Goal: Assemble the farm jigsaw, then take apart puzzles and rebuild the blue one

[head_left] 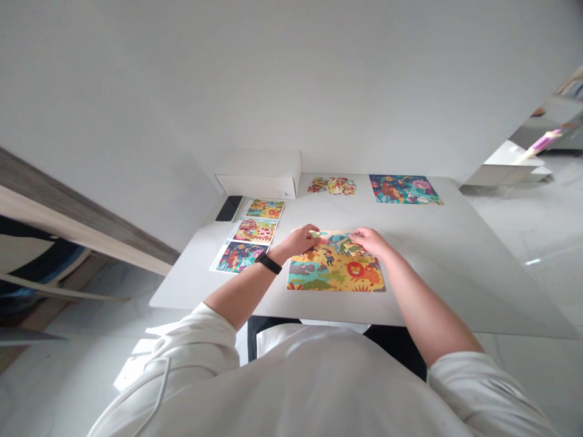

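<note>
A colourful animal jigsaw puzzle [334, 276] lies flat near the front of the table, showing lions, a hippo and an elephant. My left hand [301, 240], with a black band on its wrist, rests at the puzzle's upper left edge; its fingers are bent, with a gap between forefinger and thumb. At the upper right part of the puzzle, the fingers of my right hand [371, 241] are pinched together on a small puzzle piece, mostly hidden by the fingertips. White-edged gaps show around the green pieces [350, 247] beside these fingertips.
A pile of loose puzzle pieces [332, 186] lies by the wall. To its right is a dark blue jigsaw [405, 189]. On the left are a white box [257, 185], a phone [229, 208] and a sheet with three pictures [255, 231]. The table's front edge [319, 317] is close to my body.
</note>
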Action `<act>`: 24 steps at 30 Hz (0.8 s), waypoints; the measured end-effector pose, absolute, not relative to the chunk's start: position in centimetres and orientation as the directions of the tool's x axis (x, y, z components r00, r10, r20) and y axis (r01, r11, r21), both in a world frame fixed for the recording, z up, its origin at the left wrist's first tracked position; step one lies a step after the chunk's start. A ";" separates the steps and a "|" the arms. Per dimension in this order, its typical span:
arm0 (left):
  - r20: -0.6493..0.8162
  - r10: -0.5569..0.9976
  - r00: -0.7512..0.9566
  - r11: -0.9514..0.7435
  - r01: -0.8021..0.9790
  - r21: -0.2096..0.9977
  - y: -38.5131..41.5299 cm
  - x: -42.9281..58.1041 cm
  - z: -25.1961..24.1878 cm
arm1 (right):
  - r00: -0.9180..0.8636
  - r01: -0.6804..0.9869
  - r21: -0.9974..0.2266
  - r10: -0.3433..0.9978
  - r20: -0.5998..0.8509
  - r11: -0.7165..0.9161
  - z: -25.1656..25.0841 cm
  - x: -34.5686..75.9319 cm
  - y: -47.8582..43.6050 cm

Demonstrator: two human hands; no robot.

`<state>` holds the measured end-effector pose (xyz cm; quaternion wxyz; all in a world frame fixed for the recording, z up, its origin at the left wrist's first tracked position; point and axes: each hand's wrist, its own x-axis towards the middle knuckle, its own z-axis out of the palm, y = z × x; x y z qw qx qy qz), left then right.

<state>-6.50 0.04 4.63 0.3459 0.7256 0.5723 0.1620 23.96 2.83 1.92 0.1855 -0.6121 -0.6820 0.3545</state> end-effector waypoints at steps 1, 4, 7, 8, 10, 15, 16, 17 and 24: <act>-0.131 0.946 0.297 -0.139 0.736 0.662 0.2 -6.1 4.6 | -0.159 0.745 -0.667 0.979 -0.131 0.032 2.0 24.0 3.0; -0.022 0.976 0.215 -0.182 0.875 0.449 1.2 -5.5 4.6 | -0.132 0.889 -0.441 0.991 0.009 0.123 2.3 23.9 3.8; -0.083 0.990 0.112 -0.088 0.964 0.250 2.9 -5.9 5.0 | -0.194 0.939 -0.297 0.980 -0.044 0.172 2.8 23.3 4.9; -0.134 0.986 0.104 -0.073 0.974 0.214 3.6 -6.1 5.1 | -0.230 0.942 -0.269 0.970 -0.086 0.199 3.0 23.0 5.4; -0.212 0.970 0.120 -0.084 0.982 0.171 4.8 -6.4 5.4 | -0.300 0.937 -0.233 0.940 -0.162 0.259 3.3 22.3 6.3; -0.311 0.933 0.181 -0.120 0.971 0.206 6.9 -7.1 5.6 | -0.342 0.935 -0.200 0.894 -0.290 0.293 4.3 21.1 8.6; -0.327 0.924 0.195 -0.123 0.966 0.229 7.2 -7.3 5.6 | -0.343 0.934 -0.209 0.885 -0.315 0.288 4.4 21.1 8.9; -0.335 0.919 0.207 -0.123 0.959 0.255 7.4 -7.6 5.6 | -0.348 0.932 -0.227 0.876 -0.333 0.284 4.5 21.1 9.2; -0.212 0.921 0.327 -0.115 0.747 0.655 7.5 -9.1 6.3 | -0.438 0.751 -0.647 0.834 -0.335 0.134 3.8 22.8 9.2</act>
